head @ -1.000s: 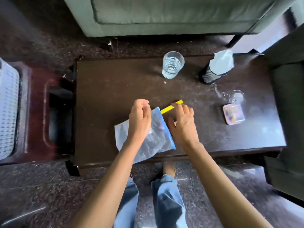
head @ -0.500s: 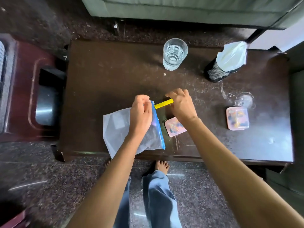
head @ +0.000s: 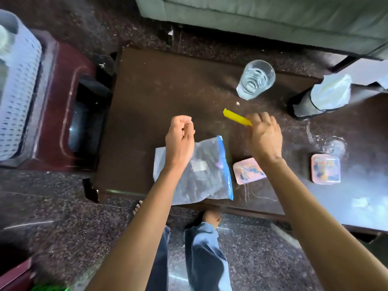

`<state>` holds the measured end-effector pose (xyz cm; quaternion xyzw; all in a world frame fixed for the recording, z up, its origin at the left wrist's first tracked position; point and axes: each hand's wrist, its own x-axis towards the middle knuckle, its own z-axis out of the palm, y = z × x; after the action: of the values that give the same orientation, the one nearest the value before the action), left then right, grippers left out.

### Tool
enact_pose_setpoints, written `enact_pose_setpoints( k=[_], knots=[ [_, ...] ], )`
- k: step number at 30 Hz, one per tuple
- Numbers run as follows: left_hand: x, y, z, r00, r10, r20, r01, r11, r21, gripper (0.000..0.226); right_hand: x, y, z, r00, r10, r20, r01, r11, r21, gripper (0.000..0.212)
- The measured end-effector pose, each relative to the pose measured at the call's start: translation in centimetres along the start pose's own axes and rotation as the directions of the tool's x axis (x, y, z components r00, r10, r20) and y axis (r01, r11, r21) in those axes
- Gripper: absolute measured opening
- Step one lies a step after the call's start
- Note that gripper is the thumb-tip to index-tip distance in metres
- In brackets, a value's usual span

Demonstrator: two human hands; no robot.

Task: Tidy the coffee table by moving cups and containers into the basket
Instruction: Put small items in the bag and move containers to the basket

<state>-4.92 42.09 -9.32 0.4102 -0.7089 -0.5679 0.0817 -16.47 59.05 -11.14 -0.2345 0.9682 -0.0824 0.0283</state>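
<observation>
- Pinching one end of yellow clip (head: 235, 118) with right grip (head: 265, 139), fingers curled round it.
- Hovering over clear zip bag (head: 201, 177) with left grip (head: 180, 141), fingers curled in, nothing held.
- Noting near pink container (head: 246, 173) on bench (head: 163, 97) just beside bag's blue seal, second pink container (head: 325, 171) well apart to right.
- Noting glass (head: 255, 79) upright near far edge, white basket (head: 19, 85) off bench to left.

I've got the dark coffee table (head: 159, 106): zip bag (head: 205, 177) lower centre, pink container (head: 247, 171) beside it, second pink container (head: 325, 172) further right, glass (head: 255, 79) and mesh holder (head: 304, 103) upper right.
</observation>
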Motion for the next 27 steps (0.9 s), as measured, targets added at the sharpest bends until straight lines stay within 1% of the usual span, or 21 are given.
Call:
enact_pose_setpoints(
  k=[2, 5, 8, 10, 14, 17, 20, 22, 24, 25, 27],
  knots=[
    [0.8, 0.1, -2.7, 0.999, -0.01, -0.04, 0.009, 1.0, -0.02, 0.017, 1.0, -3.0, -1.1, 0.996, -0.006, -0.085, 0.014, 0.996, 0.091, 0.024],
    [2.2, 0.0, -7.7, 0.994, -0.023, -0.104, 0.015, 0.997, -0.072, 0.017, 3.2, -9.3, -2.2, 0.995, -0.05, -0.09, 0.073, 0.962, 0.265, 0.027],
    [3.7, -0.1, -12.8, 0.983, -0.031, -0.182, 0.011, 0.994, -0.112, 0.017, 5.9, -15.9, -3.1, 0.982, -0.138, -0.127, 0.177, 0.908, 0.379, 0.028],
    [4.9, 0.0, -16.6, 0.971, -0.03, -0.239, -0.003, 0.99, -0.138, 0.016, 7.5, -20.7, -3.7, 0.968, -0.2, -0.15, 0.246, 0.863, 0.442, 0.029],
    [6.8, -0.1, -22.9, 0.937, -0.007, -0.35, -0.06, 0.982, -0.179, 0.014, 9.9, -29.6, -4.5, 0.928, -0.321, -0.189, 0.372, 0.78, 0.503, 0.029],
    [8.2, -0.4, -26.2, 0.914, -0.042, -0.403, -0.058, 0.971, -0.231, 0.013, 11.6, -35.8, -4.7, 0.877, -0.433, -0.208, 0.476, 0.721, 0.503, 0.03],
    [9.2, -1.1, -28.8, 0.896, -0.062, -0.44, -0.071, 0.958, -0.278, 0.011, 13.0, -42.1, -4.5, 0.788, -0.579, -0.21, 0.599, 0.638, 0.485, 0.027],
    [9.5, -1.1, -29.2, 0.886, -0.081, -0.456, -0.055, 0.959, -0.278, 0.009, 13.9, -44.7, -4.5, 0.728, -0.654, -0.208, 0.67, 0.612, 0.421, 0.024],
    [10.4, -1.2, -30.5, 0.865, -0.127, -0.486, -0.039, 0.948, -0.316, 0.01, 15.0, -48.6, -3.7, 0.664, -0.731, -0.158, 0.732, 0.591, 0.339, 0.023],
    [10.9, -1.3, -31.1, 0.853, -0.126, -0.506, -0.048, 0.948, -0.316, 0.014, 15.5, -50.6, -3.3, 0.635, -0.764, -0.116, 0.756, 0.582, 0.3, 0.025],
    [12.1, -1.5, -31.9, 0.825, -0.095, -0.557, -0.063, 0.964, -0.259, 0.018, 16.6, -54.3, -2.4, 0.582, -0.812, -0.026, 0.789, 0.557, 0.258, 0.029]
  ],
)
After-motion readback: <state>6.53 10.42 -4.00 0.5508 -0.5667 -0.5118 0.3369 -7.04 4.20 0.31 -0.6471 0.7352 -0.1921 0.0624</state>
